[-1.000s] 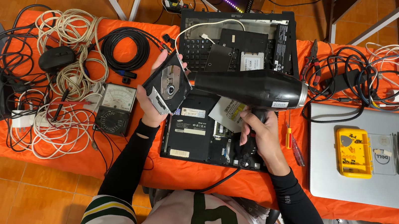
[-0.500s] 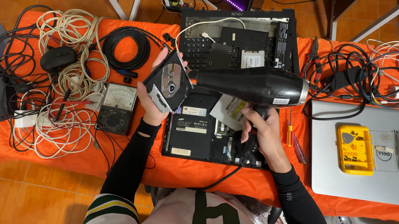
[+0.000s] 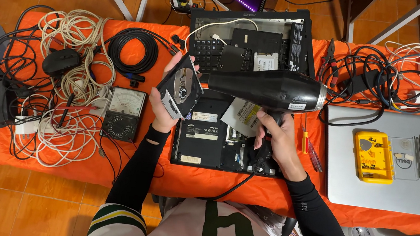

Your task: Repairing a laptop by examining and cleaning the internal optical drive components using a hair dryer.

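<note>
Cable coils, multimeter flank opened laptop beneath hair dryer.

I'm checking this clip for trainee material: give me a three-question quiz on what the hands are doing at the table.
1. True or false: the hair dryer points its nozzle toward the optical drive.
2. Which hand grips the hair dryer's handle? A) left hand B) right hand C) both
3. Fill in: the yellow parts box lies on the closed silver ______.

Key: 1 true, the nozzle sits close beside the drive; 2 B, while the left hand's fingers hold the drive tilted above the opened black laptop; 3 laptop.
</note>
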